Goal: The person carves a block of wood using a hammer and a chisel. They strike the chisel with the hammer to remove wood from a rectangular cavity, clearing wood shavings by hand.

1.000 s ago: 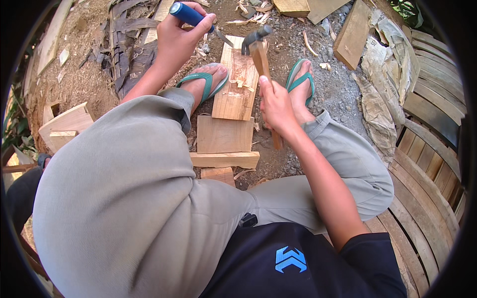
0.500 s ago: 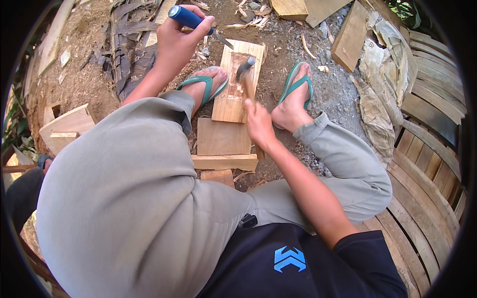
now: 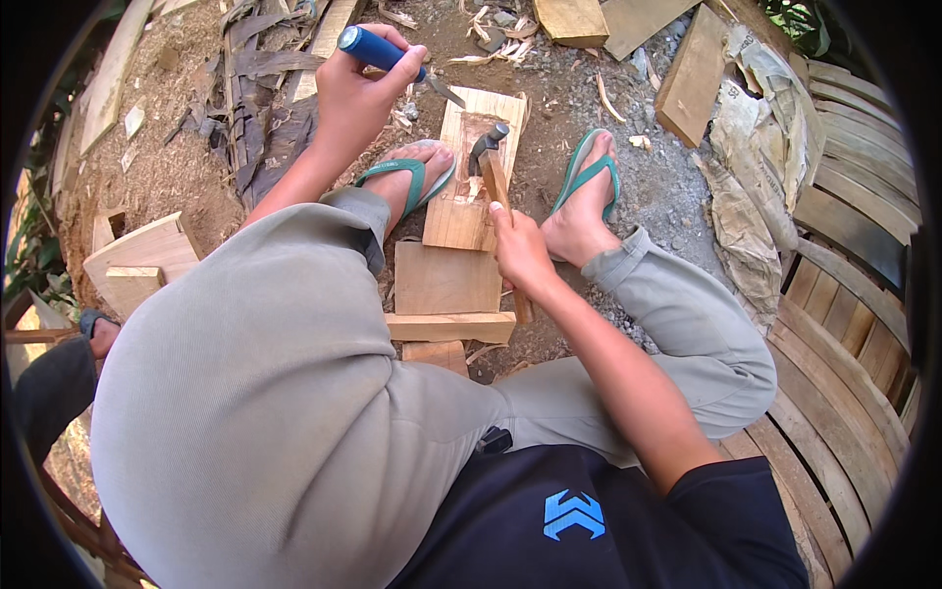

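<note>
Left hand (image 3: 358, 103): I have its fingers curled around the blue handle of the chisel (image 3: 381, 53), blade slanting down to the far left corner of the wood block (image 3: 456, 226); I cannot tell whether the edge touches.
Right hand (image 3: 523, 253): wrapped around the wooden shaft of the hammer (image 3: 497, 185), its dark head over the recess (image 3: 473, 126) and well apart from the chisel handle.
Wood block: between my sandalled feet (image 3: 400, 185), just beyond a flat board (image 3: 446, 280); I cannot tell whether it rests partly on that board.
Recess: rough-floored, running lengthwise in the block's upper face, pale chips (image 3: 471, 189) lying in it.
Step in hand: I take this as hollowing out the recess, perhaps using the hammer head to clear chips.
Next move: I judge it calls for setting the chisel edge firmly in the recess, steadying the block, then lining the hammer up with the handle's butt, fingers kept clear of the blow.
</note>
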### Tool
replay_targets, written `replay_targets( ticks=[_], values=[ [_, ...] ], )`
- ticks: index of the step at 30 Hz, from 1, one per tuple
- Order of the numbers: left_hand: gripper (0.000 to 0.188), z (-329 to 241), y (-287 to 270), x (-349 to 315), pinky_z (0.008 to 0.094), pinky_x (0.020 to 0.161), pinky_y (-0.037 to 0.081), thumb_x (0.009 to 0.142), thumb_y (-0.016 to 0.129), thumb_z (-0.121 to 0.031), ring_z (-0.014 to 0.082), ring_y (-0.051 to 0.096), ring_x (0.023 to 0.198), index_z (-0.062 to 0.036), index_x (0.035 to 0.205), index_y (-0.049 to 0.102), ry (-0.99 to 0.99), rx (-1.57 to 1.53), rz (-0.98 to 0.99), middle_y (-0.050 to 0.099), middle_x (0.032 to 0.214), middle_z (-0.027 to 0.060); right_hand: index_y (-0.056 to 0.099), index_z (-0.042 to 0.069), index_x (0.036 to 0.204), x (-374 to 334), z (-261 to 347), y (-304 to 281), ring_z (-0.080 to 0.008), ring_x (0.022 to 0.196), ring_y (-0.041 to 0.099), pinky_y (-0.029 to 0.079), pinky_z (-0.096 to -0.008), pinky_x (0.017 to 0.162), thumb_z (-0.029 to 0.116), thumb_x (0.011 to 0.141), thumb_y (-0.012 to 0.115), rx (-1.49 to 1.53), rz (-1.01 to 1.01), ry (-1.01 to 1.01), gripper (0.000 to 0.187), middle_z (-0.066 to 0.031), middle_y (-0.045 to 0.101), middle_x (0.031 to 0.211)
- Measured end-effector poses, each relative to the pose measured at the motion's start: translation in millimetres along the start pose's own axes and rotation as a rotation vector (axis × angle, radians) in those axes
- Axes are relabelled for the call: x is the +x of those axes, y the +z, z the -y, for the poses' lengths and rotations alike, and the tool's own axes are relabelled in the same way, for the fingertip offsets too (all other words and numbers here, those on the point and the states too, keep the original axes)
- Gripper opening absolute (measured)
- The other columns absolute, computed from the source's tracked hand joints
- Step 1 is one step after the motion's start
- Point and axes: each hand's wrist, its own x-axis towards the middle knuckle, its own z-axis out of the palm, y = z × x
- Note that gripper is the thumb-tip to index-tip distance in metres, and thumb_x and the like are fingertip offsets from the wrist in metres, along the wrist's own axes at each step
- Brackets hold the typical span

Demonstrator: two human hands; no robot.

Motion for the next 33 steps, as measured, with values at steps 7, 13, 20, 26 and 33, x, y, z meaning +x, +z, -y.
replay_targets(
  ticks=[7, 13, 20, 26, 33],
  values=[
    [0.021, 5, 10, 8, 0.0215, 0.057, 0.052, 0.09, 0.08, -0.018, 0.0063, 0.068, 0.073, -0.0035, 0.098, 0.068, 0.043, -0.035, -0.021, 0.071, 0.082, 0.0026, 0.058, -0.004, 0.094, -1, -4, 6, -0.0542, 0.087, 0.063, 0.047, -0.0565, 0.074, 0.042, 0.107, 0.047, 0.02, -0.265, -0.333, 0.049, -0.0351, 0.064, 0.085],
    [0.021, 7, 6, 1, 0.0208, 0.058, 0.053, 0.09, 0.081, -0.018, 0.0057, 0.066, 0.067, -0.004, 0.098, 0.068, 0.022, 0.022, -0.009, 0.071, 0.079, 0.0016, 0.062, -0.005, 0.096, -12, 2, -11, -0.0528, 0.098, 0.064, 0.048, -0.0545, 0.085, 0.046, 0.105, 0.046, 0.035, 0.021, -0.155, 0.053, -0.0353, 0.066, 0.092],
    [0.021, -5, 5, 1, 0.0222, 0.062, 0.055, 0.09, 0.081, -0.019, 0.0071, 0.068, 0.072, -0.0044, 0.1, 0.068, -0.013, 0.038, 0.002, 0.07, 0.083, 0.0024, 0.061, -0.006, 0.096, 1, -37, 0, -0.0473, 0.078, 0.064, 0.05, -0.0515, 0.076, 0.043, 0.105, 0.045, -0.127, -0.007, -0.153, 0.052, -0.0277, 0.066, 0.079],
    [0.022, 9, 6, -2, 0.0222, 0.062, 0.055, 0.09, 0.081, -0.019, 0.0076, 0.069, 0.073, -0.0047, 0.1, 0.067, -0.01, 0.007, 0.033, 0.07, 0.084, 0.0023, 0.058, 0.001, 0.088, -15, 5, -57, -0.0172, 0.048, 0.055, 0.043, -0.0353, 0.044, 0.045, 0.106, 0.048, 0.124, 0.064, -0.059, 0.049, -0.0051, 0.055, 0.063],
    [0.022, 1, 2, -4, 0.0218, 0.063, 0.054, 0.09, 0.081, -0.018, 0.0069, 0.068, 0.076, -0.0043, 0.1, 0.067, -0.046, 0.0, 0.031, 0.071, 0.087, 0.0032, 0.06, 0.0, 0.104, 28, 3, -60, -0.0317, 0.076, 0.067, 0.05, -0.0449, 0.071, 0.039, 0.104, 0.056, -0.186, -0.3, -0.37, 0.039, -0.0163, 0.064, 0.074]
  ],
)
